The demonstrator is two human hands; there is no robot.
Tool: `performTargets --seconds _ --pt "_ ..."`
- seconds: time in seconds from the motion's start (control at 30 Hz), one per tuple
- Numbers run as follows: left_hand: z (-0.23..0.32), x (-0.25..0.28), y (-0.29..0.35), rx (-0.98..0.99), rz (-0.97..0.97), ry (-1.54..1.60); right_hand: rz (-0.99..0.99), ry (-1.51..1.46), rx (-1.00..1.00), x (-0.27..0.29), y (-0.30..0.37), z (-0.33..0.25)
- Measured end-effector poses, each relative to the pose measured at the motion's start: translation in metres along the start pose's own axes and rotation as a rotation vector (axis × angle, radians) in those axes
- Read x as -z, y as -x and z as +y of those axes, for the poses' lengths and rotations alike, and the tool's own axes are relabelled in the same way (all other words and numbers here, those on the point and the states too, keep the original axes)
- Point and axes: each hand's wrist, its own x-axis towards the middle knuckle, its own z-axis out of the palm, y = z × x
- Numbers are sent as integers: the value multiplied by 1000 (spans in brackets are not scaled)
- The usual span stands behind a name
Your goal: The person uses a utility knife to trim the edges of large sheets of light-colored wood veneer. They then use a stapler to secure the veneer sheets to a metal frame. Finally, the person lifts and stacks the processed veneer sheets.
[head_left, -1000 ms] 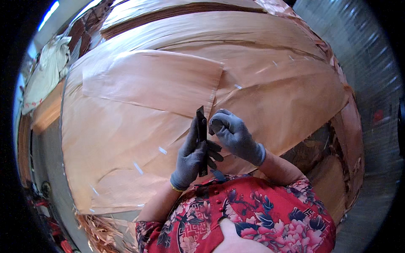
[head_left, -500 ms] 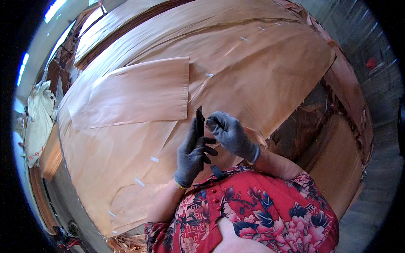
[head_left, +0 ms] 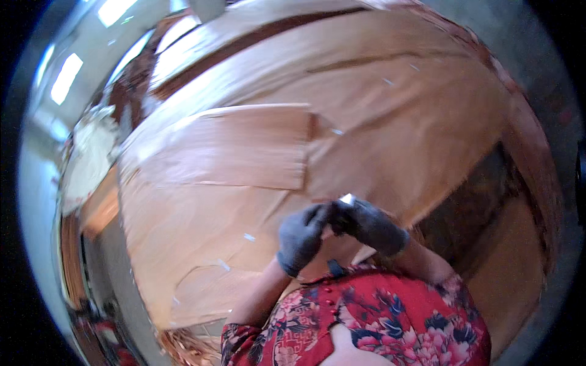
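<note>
Looking down, we see the left hand and the right hand brought together just in front of a red flowered shirt. Both wear grey gloves, with fingers bent inward and drawn in narrow. Between the fingertips we make out a small dark thing, with a bright pale patch at its upper edge beside the right hand. Blur hides its shape, and we cannot tell which hand grips it or how firmly.

Below the hands we find a broad tan wood sheet spread over a pile. A smaller sheet lies flat on it, beyond the hands and to the left. Short white strips of tape dot the surface nearer the left forearm. To the right, past the broad sheet's edge, we see a dark patch. At the far side another stack lies, and a white sack sits at the left. Torn wood scraps gather by the near left corner.
</note>
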Motion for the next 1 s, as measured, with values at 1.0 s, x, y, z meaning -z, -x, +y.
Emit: performTargets --seconds 1.0 --pt "14 41 -33 -512 131 -79 -154 250 329 -64 23 -46"
